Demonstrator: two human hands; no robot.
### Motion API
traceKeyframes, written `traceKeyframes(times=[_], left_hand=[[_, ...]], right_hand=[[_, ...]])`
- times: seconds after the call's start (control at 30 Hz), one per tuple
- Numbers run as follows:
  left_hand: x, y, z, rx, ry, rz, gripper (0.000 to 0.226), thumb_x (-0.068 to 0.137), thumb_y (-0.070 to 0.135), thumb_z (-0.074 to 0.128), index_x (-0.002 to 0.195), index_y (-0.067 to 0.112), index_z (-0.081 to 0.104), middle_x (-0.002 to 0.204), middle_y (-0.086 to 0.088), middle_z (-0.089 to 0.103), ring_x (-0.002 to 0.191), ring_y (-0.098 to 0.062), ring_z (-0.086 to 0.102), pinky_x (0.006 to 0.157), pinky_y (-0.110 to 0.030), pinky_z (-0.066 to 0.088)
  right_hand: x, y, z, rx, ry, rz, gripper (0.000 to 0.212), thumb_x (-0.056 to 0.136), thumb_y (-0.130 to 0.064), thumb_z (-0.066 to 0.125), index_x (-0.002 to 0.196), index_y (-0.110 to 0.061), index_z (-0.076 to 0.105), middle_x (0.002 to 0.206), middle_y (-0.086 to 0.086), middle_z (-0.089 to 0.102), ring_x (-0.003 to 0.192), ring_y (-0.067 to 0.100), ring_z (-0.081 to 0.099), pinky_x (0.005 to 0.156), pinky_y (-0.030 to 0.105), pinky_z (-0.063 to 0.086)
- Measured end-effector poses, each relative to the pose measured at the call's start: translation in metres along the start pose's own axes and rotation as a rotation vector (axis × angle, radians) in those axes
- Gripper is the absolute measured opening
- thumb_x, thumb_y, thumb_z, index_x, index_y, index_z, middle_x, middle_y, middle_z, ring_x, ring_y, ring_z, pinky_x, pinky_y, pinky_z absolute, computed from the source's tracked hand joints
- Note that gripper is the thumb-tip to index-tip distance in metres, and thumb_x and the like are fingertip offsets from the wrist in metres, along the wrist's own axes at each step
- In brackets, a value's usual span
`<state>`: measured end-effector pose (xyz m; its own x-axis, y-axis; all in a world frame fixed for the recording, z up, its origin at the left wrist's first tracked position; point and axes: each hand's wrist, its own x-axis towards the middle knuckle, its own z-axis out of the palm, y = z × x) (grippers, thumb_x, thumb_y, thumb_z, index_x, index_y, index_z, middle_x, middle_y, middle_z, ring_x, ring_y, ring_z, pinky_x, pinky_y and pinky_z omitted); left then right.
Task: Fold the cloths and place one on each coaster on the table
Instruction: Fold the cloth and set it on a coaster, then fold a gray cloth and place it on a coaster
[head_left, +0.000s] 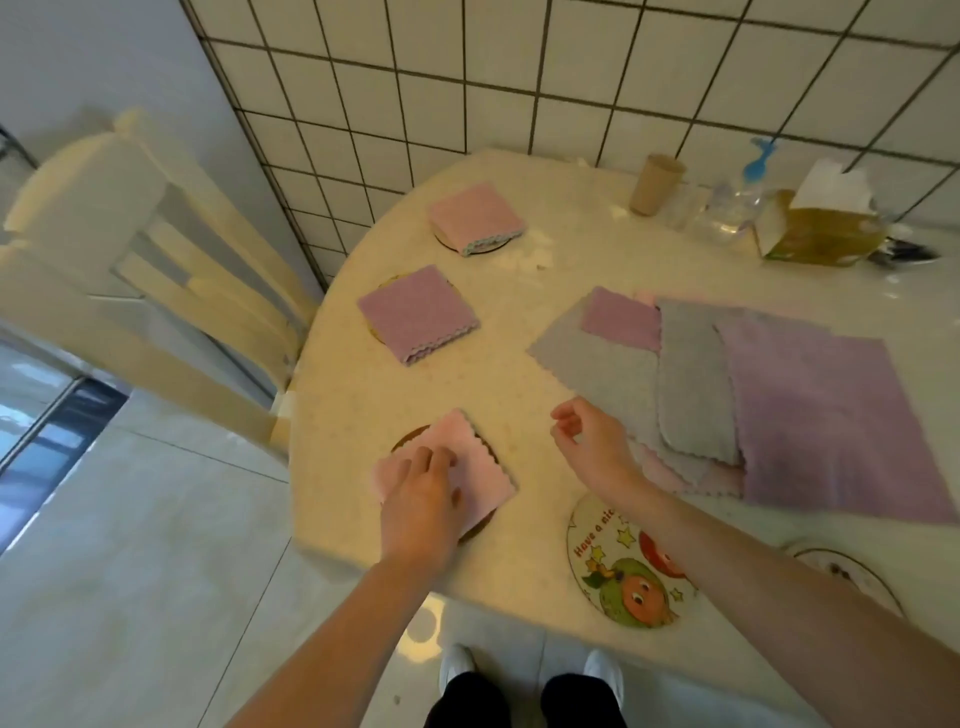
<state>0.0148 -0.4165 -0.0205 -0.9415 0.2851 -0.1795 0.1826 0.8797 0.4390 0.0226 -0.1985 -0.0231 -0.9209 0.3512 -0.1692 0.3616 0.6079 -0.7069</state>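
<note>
My left hand (423, 493) presses flat on a folded pink cloth (470, 462) that lies on a brown coaster (410, 436) near the table's front left edge. My right hand (589, 439) hovers beside it with fingers loosely curled and nothing in them. A folded purple cloth (418, 319) covers a second coaster further back. A folded pink cloth (475, 215) sits on a third coaster (485, 249) at the back. A pile of unfolded grey, purple and pink cloths (753, 395) spreads at the right. A cartoon-printed coaster (618, 566) lies bare under my right forearm.
Another coaster (852, 569) shows at the front right edge. A paper cup (654, 184), clear plastic wrap (727, 208) and a tissue box (821, 228) stand at the back by the tiled wall. A cream chair (130, 270) stands left of the round table (519, 322).
</note>
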Motion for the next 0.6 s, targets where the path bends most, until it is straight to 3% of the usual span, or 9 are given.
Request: traceKeyframes(times=[0.1, 0.27, 0.37, 0.47, 0.6], left_hand=[[0.002, 0.039, 0.014, -0.072, -0.027, 0.121, 0.024, 0.092, 0.026, 0.050, 0.115, 0.021, 0.050, 0.111, 0.001, 0.051, 0.108, -0.021, 0.048, 0.080, -0.034, 0.043], [0.001, 0.124, 0.057, -0.005, -0.026, 0.271, 0.028, 0.091, 0.024, 0.053, 0.119, 0.022, 0.051, 0.114, 0.004, 0.053, 0.108, -0.017, 0.049, 0.084, -0.033, 0.048], [-0.001, 0.180, 0.093, 0.038, -0.087, 0.333, 0.031, 0.091, 0.024, 0.050, 0.122, 0.023, 0.050, 0.117, 0.004, 0.051, 0.111, -0.018, 0.047, 0.087, -0.032, 0.046], [0.002, 0.227, 0.132, 0.115, -0.130, 0.475, 0.029, 0.088, 0.021, 0.048, 0.116, 0.021, 0.054, 0.115, 0.003, 0.051, 0.110, -0.021, 0.046, 0.086, -0.032, 0.045], [-0.002, 0.295, 0.171, 0.208, -0.154, 0.651, 0.032, 0.080, 0.018, 0.058, 0.112, 0.015, 0.058, 0.115, -0.002, 0.055, 0.109, -0.025, 0.051, 0.089, -0.036, 0.045]], right_hand=[[-0.014, 0.032, -0.037, -0.020, 0.024, -0.008, 0.010, 0.091, -0.019, 0.057, 0.101, -0.020, 0.058, 0.090, -0.009, 0.060, 0.084, 0.006, 0.057, 0.066, 0.013, 0.041], [-0.036, 0.108, -0.108, -0.095, 0.042, 0.024, 0.007, 0.088, -0.015, 0.061, 0.095, -0.017, 0.059, 0.086, -0.006, 0.060, 0.081, 0.010, 0.059, 0.067, 0.016, 0.042], [-0.048, 0.169, -0.152, -0.146, 0.047, 0.056, 0.008, 0.086, -0.013, 0.063, 0.093, -0.010, 0.063, 0.087, 0.003, 0.066, 0.082, 0.021, 0.063, 0.070, 0.027, 0.047], [-0.060, 0.227, -0.191, -0.269, 0.026, 0.048, 0.012, 0.086, -0.019, 0.062, 0.096, -0.013, 0.061, 0.095, 0.004, 0.064, 0.087, 0.022, 0.061, 0.073, 0.034, 0.050], [-0.070, 0.285, -0.242, -0.469, -0.001, -0.031, 0.016, 0.082, -0.018, 0.066, 0.095, -0.013, 0.060, 0.100, 0.004, 0.058, 0.092, 0.023, 0.057, 0.071, 0.034, 0.047]])
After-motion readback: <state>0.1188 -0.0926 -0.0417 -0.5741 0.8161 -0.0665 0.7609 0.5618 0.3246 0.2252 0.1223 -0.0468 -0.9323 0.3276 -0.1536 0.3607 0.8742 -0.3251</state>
